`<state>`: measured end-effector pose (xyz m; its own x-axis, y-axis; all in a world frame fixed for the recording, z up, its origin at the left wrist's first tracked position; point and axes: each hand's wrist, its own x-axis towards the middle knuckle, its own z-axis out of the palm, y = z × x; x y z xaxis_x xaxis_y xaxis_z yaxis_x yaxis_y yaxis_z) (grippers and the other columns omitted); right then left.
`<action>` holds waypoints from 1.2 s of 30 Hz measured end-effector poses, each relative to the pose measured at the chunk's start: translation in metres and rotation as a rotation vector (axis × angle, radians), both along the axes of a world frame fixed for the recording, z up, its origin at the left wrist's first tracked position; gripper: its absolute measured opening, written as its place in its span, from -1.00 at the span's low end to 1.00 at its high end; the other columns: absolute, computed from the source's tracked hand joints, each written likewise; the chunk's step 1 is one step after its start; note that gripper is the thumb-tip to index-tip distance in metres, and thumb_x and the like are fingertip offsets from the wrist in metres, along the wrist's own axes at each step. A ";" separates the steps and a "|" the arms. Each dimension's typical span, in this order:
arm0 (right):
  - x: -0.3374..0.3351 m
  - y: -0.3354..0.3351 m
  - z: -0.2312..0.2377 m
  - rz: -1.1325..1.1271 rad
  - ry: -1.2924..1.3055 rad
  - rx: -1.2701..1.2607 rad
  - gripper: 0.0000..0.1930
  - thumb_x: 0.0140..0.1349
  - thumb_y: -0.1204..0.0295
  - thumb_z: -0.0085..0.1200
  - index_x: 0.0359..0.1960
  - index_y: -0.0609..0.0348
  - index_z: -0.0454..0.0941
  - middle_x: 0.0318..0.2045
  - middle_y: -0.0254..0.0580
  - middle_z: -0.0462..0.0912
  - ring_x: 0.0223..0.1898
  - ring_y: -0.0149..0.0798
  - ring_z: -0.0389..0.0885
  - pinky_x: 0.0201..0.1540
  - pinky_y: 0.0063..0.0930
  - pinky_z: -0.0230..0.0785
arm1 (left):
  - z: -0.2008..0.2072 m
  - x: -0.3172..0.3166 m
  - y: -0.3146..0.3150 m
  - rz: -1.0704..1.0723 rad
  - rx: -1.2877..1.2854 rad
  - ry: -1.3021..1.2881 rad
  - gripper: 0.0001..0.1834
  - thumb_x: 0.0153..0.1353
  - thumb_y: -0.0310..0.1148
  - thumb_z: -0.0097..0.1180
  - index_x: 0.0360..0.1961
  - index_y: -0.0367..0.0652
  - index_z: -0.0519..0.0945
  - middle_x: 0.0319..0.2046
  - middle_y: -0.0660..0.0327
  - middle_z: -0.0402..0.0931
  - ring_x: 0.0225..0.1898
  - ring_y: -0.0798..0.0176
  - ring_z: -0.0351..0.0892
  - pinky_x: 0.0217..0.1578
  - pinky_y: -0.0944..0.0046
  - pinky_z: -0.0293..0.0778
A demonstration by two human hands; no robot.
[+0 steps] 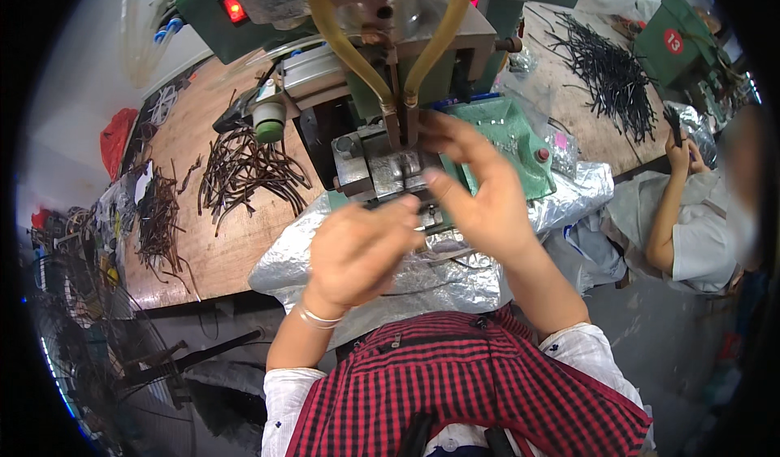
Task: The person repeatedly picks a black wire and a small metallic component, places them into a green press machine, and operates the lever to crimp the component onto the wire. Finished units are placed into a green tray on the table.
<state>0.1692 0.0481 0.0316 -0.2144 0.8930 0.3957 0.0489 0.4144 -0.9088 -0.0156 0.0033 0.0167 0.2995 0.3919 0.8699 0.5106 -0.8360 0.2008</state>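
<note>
In front of me stands a bench machine with a metal work block (396, 168) under two upright prongs (400, 128). Thick yellowish tubes (345, 47) run down to these prongs. My right hand (491, 193) is at the block's right side, its thumb and fingers apart and nothing visible between them. Just in front of the block, my left hand (357, 250) is smeared by motion with its fingers bent, and whatever they may hold cannot be made out. A green tray (496, 116) with small shiny parts sits beyond my right hand.
Brown cable pieces (248, 173) lie heaped on the wooden table (187, 250) at left; black ones (605, 75) are piled at far right. Silver foil (284, 254) covers the front edge. A green push button (269, 130) juts out left. A co-worker's hand (678, 152) holds dark strands.
</note>
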 end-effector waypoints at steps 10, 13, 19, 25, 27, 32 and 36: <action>0.098 0.041 -0.092 -0.443 -0.187 -0.056 -0.70 0.32 0.61 0.07 0.08 0.29 0.58 -0.07 -0.09 0.71 0.01 -0.28 0.67 0.13 -0.44 0.43 | -0.014 0.013 0.008 0.069 0.146 0.157 -0.76 -0.04 -0.41 0.48 -0.35 -0.13 0.66 -0.24 0.09 0.73 -0.64 0.46 0.42 -0.66 0.47 0.26; 0.096 0.025 -0.092 -0.409 -0.452 -0.192 -0.77 0.18 0.58 0.20 -0.10 0.23 0.65 -0.19 -0.08 0.71 -0.12 -0.14 0.70 -0.01 -0.38 0.50 | -0.008 0.010 0.009 0.097 0.129 0.193 -0.76 -0.04 -0.38 0.47 -0.34 -0.14 0.68 -0.23 0.06 0.73 -0.65 0.47 0.43 -0.66 0.48 0.26; 0.084 0.031 -0.095 -0.526 -0.770 0.101 -0.86 0.08 0.54 0.27 -0.31 0.20 0.62 -0.28 -0.08 0.63 -0.14 0.08 0.57 -0.03 -0.10 0.40 | -0.017 0.011 -0.012 0.105 -0.053 0.091 -0.63 -0.03 -0.50 0.47 -0.12 -0.18 0.71 -0.07 0.02 0.72 -0.55 0.32 0.59 -0.57 0.40 0.42; 0.087 0.031 -0.106 -0.568 -0.700 0.076 -0.92 0.21 0.54 0.17 -0.27 0.23 0.60 -0.35 -0.05 0.69 -0.30 0.08 0.65 -0.08 -0.10 0.45 | -0.029 -0.023 -0.061 0.254 -0.197 0.216 -0.60 0.08 -0.45 0.40 0.00 -0.13 0.68 -0.04 0.10 0.72 -0.52 0.29 0.60 -0.52 0.35 0.48; 0.085 0.028 -0.106 -0.526 -0.425 -0.079 -0.90 0.28 0.53 0.14 -0.22 0.23 0.65 -0.31 -0.14 0.72 -0.26 -0.11 0.68 -0.03 -0.20 0.45 | -0.020 -0.054 -0.053 0.498 -0.172 0.037 -0.75 0.12 -0.49 0.33 -0.13 -0.15 0.69 -0.21 0.11 0.68 -0.50 0.21 0.60 -0.49 0.31 0.48; 0.077 0.036 -0.096 -0.514 -0.453 0.164 -0.83 0.31 0.55 0.13 -0.12 0.22 0.71 -0.23 -0.16 0.75 -0.19 -0.29 0.68 -0.01 -0.44 0.44 | -0.036 -0.148 0.016 0.849 -0.231 0.129 -0.91 0.11 -0.51 0.27 -0.33 -0.14 0.70 -0.40 0.18 0.58 -0.35 0.08 0.59 -0.34 0.14 0.48; 0.062 0.037 -0.091 -0.463 -0.309 -0.043 -0.83 0.31 0.55 0.15 -0.10 0.26 0.69 -0.25 -0.15 0.75 -0.23 -0.30 0.69 -0.08 -0.50 0.46 | -0.095 -0.196 0.044 1.026 -0.354 0.574 -0.80 -0.03 -0.55 0.21 -0.33 -0.14 0.71 -0.28 0.15 0.55 -0.18 0.03 0.53 -0.16 0.08 0.47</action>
<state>0.2309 0.0849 -0.0594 0.1039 0.9353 0.3381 0.4836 0.2496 -0.8389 -0.2117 0.0468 -0.0784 0.0179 0.8594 0.5109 0.9889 0.0600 -0.1356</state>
